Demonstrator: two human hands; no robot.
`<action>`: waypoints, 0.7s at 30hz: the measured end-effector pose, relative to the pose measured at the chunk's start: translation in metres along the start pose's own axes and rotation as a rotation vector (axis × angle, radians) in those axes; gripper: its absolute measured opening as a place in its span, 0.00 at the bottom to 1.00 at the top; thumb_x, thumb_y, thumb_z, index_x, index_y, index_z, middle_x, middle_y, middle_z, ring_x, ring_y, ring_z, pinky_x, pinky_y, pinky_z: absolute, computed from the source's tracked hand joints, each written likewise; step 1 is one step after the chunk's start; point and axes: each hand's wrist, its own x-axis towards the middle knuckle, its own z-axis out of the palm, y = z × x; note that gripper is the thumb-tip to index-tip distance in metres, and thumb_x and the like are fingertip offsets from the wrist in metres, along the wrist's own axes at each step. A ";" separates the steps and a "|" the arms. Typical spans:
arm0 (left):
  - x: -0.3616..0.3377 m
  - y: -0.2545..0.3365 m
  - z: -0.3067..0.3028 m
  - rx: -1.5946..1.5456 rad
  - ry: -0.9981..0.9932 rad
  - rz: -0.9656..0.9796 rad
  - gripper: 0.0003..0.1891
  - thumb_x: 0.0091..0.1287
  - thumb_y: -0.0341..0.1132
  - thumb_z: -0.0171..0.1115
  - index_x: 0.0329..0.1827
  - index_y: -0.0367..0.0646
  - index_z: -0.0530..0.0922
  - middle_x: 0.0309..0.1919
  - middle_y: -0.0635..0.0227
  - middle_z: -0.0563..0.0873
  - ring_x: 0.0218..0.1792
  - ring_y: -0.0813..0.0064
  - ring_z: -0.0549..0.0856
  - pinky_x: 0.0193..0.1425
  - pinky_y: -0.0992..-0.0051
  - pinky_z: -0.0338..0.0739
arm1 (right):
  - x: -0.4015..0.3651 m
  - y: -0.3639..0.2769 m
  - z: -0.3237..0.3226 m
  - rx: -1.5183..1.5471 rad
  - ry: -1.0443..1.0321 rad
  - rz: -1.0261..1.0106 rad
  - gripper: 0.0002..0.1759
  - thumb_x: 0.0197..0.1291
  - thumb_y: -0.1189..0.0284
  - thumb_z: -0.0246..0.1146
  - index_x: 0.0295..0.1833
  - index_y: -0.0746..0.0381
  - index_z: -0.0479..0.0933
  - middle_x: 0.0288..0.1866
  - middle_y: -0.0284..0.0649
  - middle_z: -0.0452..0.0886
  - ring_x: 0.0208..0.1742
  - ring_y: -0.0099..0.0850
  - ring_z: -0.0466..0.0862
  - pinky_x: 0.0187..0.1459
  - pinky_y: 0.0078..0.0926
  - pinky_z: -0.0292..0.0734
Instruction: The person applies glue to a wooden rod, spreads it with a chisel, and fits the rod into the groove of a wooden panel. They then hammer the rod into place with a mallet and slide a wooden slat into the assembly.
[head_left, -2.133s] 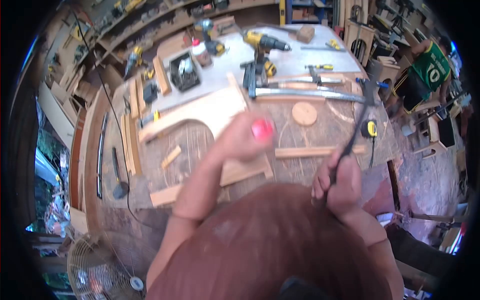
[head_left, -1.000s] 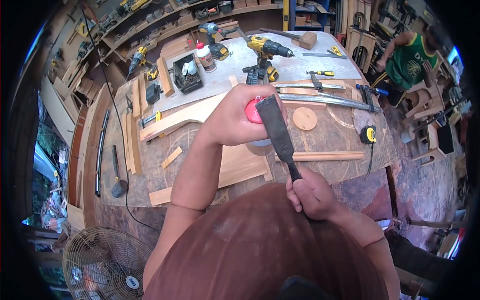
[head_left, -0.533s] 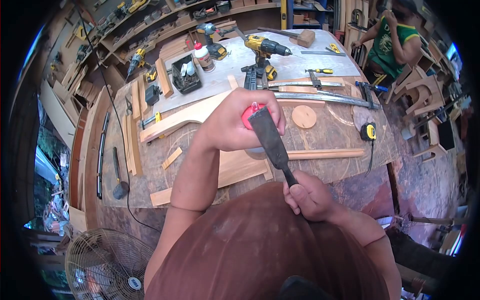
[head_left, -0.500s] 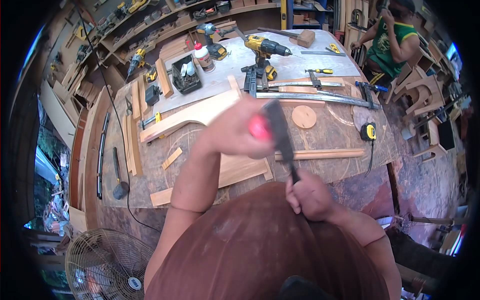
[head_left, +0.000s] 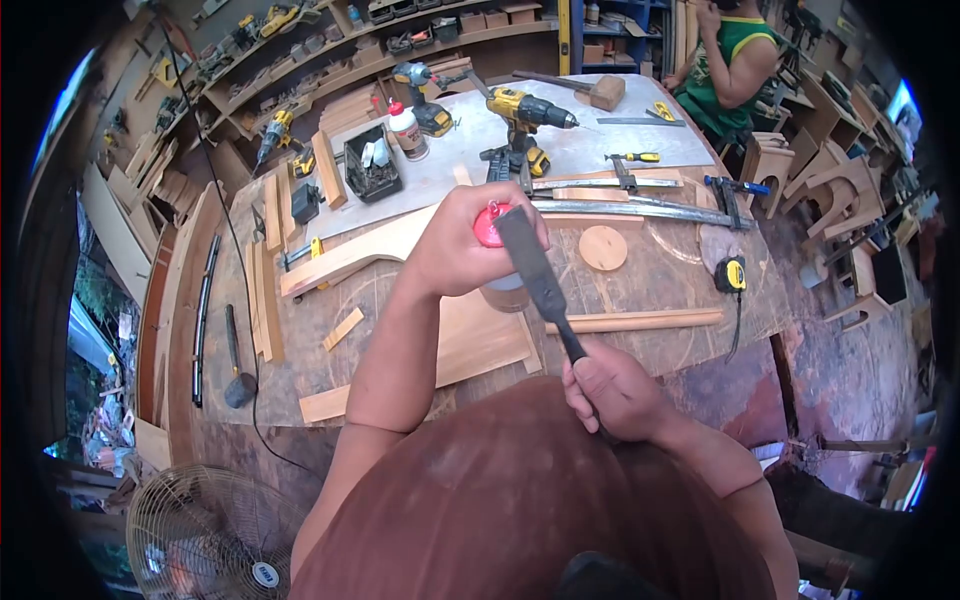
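My left hand [head_left: 470,240] is wrapped round the red lid [head_left: 490,226] of a jar, whose clear body [head_left: 507,293] shows below the hand. In my right hand [head_left: 617,390] is the dark handle of a flat-bladed scraper or chisel [head_left: 535,265]. Its broad blade points up and left, in front of the lid; whether it touches the lid I cannot tell. A pale wooden board [head_left: 470,345] lies on the workbench under the jar.
Beyond the hands, a yellow drill [head_left: 520,107], a glue bottle [head_left: 407,130] and a black bin [head_left: 372,165] stand on the bench. Long clamps [head_left: 640,208] and a tape measure [head_left: 731,274] lie nearer. A person in green [head_left: 735,75] stands at the back right. A fan [head_left: 205,535] is lower left.
My left hand has shifted slightly left and the jar body now shows beneath it. The blade has tilted further left. The person in green has moved left in view.
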 end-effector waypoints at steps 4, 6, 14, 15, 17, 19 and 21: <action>0.005 0.007 -0.001 0.042 -0.035 0.054 0.10 0.57 0.27 0.72 0.30 0.39 0.76 0.32 0.61 0.87 0.37 0.72 0.86 0.46 0.71 0.81 | 0.001 0.003 0.001 -0.012 -0.011 -0.005 0.18 0.79 0.59 0.46 0.45 0.64 0.68 0.23 0.30 0.69 0.20 0.16 0.69 0.25 0.17 0.67; 0.004 0.008 -0.003 0.099 -0.056 0.048 0.11 0.55 0.27 0.73 0.30 0.39 0.76 0.32 0.61 0.87 0.37 0.72 0.86 0.45 0.71 0.81 | 0.000 0.004 0.003 0.033 0.009 -0.022 0.18 0.79 0.59 0.46 0.46 0.64 0.67 0.22 0.30 0.68 0.20 0.16 0.68 0.25 0.17 0.67; 0.006 0.012 -0.004 0.122 -0.127 0.093 0.11 0.53 0.28 0.73 0.30 0.39 0.75 0.30 0.60 0.87 0.35 0.71 0.85 0.43 0.71 0.81 | -0.004 0.002 0.002 0.003 -0.003 -0.044 0.17 0.79 0.59 0.45 0.46 0.64 0.67 0.22 0.30 0.68 0.20 0.16 0.68 0.25 0.16 0.67; 0.006 0.012 -0.009 0.135 -0.179 0.075 0.11 0.53 0.29 0.72 0.30 0.39 0.75 0.30 0.60 0.87 0.34 0.71 0.85 0.43 0.71 0.81 | -0.004 0.002 0.001 0.007 -0.009 -0.041 0.17 0.79 0.59 0.45 0.45 0.63 0.67 0.21 0.29 0.68 0.19 0.16 0.68 0.25 0.16 0.67; 0.005 0.013 -0.014 0.148 -0.232 0.057 0.10 0.53 0.29 0.71 0.30 0.39 0.76 0.30 0.59 0.87 0.34 0.71 0.85 0.42 0.70 0.81 | -0.005 0.003 0.001 -0.008 -0.014 -0.043 0.17 0.79 0.59 0.45 0.45 0.63 0.68 0.21 0.29 0.69 0.19 0.16 0.68 0.25 0.17 0.67; 0.004 0.013 -0.018 0.104 -0.301 0.018 0.10 0.52 0.31 0.71 0.30 0.38 0.76 0.30 0.59 0.87 0.34 0.69 0.86 0.42 0.68 0.81 | -0.005 0.004 0.001 -0.024 -0.020 -0.045 0.18 0.79 0.59 0.45 0.45 0.63 0.68 0.21 0.29 0.69 0.19 0.16 0.68 0.25 0.17 0.67; 0.003 0.016 -0.018 0.087 -0.318 0.015 0.10 0.52 0.32 0.71 0.30 0.38 0.77 0.31 0.59 0.87 0.34 0.69 0.86 0.42 0.68 0.81 | -0.005 0.006 0.002 -0.040 -0.024 -0.055 0.18 0.79 0.59 0.45 0.44 0.63 0.68 0.21 0.29 0.69 0.19 0.16 0.69 0.26 0.17 0.67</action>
